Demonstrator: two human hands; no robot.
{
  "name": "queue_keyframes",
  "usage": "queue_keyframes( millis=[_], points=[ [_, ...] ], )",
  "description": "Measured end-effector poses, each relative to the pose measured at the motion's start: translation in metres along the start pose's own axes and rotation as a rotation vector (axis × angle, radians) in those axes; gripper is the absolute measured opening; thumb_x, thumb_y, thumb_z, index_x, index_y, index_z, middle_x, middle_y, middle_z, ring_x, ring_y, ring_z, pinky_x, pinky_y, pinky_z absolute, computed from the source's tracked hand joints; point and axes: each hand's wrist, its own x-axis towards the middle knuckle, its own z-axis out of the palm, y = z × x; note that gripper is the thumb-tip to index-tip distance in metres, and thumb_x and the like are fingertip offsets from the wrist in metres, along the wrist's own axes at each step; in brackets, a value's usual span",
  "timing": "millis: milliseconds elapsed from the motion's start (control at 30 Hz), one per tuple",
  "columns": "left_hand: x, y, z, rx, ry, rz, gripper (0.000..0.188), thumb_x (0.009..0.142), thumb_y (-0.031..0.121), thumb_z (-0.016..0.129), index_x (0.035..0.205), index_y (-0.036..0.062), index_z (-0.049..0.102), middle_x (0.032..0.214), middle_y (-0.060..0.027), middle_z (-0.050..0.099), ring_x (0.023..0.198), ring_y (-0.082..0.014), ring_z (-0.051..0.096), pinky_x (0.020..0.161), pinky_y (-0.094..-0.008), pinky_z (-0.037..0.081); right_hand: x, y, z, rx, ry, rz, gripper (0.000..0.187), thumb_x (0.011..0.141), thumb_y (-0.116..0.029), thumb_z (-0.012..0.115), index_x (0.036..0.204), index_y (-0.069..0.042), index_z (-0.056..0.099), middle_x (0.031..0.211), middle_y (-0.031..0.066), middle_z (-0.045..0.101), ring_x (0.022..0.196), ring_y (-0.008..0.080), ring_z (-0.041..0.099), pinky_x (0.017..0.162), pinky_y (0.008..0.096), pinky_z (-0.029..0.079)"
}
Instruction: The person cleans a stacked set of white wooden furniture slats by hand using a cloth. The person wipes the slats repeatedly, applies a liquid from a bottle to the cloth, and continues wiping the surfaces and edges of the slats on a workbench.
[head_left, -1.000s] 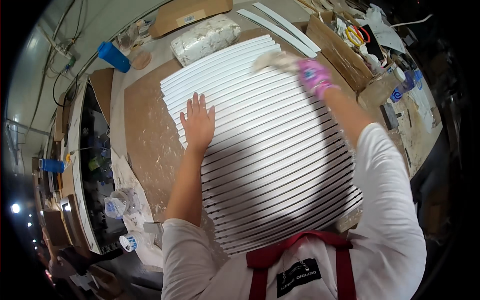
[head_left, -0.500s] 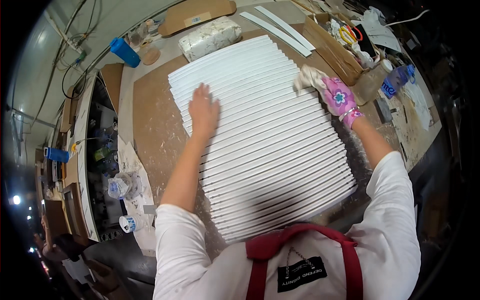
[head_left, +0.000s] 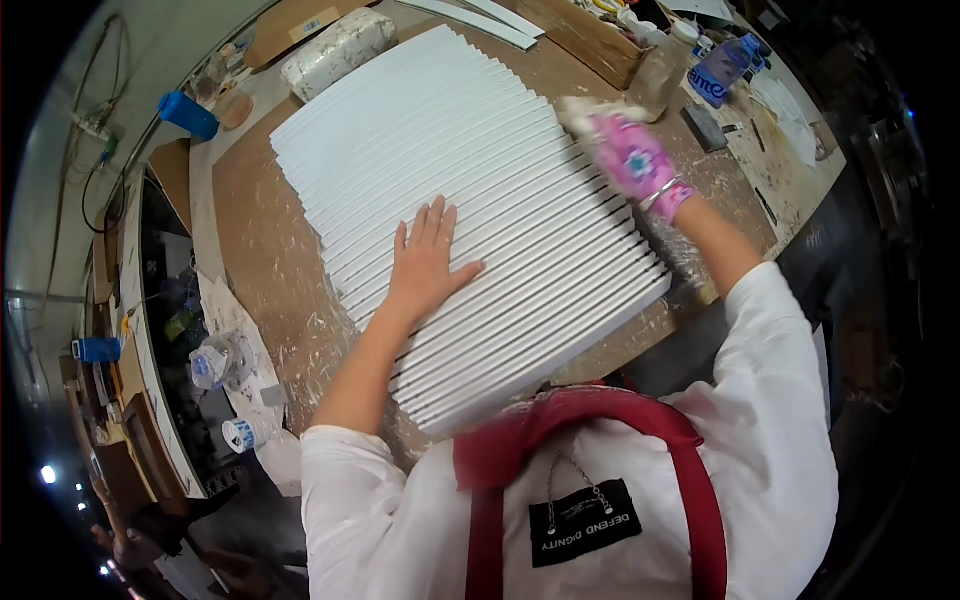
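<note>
A broad row of white slats point(head_left: 400, 110), packed side by side into a ridged sheet, lies at a slant on the worktable. My bare left hand point(head_left: 428, 262) rests flat on the slats, its fingers and thumb spread. At the right edge of the slats is my right hand point(head_left: 640, 165), in a pink flowered glove with a metal band at the wrist. It is smeared by motion and closed round a bunched cream rag point(head_left: 588, 112), which touches the slat ends. The glove hides part of the rag.
A brown, white-flecked board point(head_left: 262, 215) lies under the slats. Behind stand a wrapped white bundle point(head_left: 340, 52) and a cardboard box point(head_left: 590, 40). A bottle with a blue label point(head_left: 722, 72) and a grey block point(head_left: 705, 128) are at right. A blue bottle point(head_left: 188, 115) stands at left.
My left hand has moved nearer to me across the slats, its fingers now spread wider. My right hand has slid the rag along the slats' right edge toward me. The whole view has shifted.
</note>
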Motion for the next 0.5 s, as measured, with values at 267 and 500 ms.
queue_keyframes(
  millis=[267,500],
  points=[
    [-0.027,-0.003,-0.007,-0.044,0.099,-0.117,0.082,0.085,0.050,0.058,0.146,0.0043,0.027,0.155,-0.0145,0.020,0.142,-0.0337,0.020,0.112,-0.0556,0.015,-0.081,0.082,0.063,0.311,0.090,0.221,0.030,0.090,-0.025,0.049,0.108,-0.006,0.062,0.102,0.0182,0.063,0.096,0.0355,0.058,0.090,0.0396,0.047],
    [-0.170,-0.005,-0.015,-0.325,0.347,-0.252,0.080,0.080,0.030,0.070,0.142,-0.0011,0.031,0.147,-0.0242,0.031,0.135,-0.0389,0.032,0.110,-0.0477,0.025,-0.173,0.046,-0.008,0.490,0.222,0.476,0.056,0.093,-0.031,0.052,0.138,0.000,0.040,0.142,0.0205,0.040,0.133,0.0334,0.036,0.110,0.0401,0.029]
  ],
)
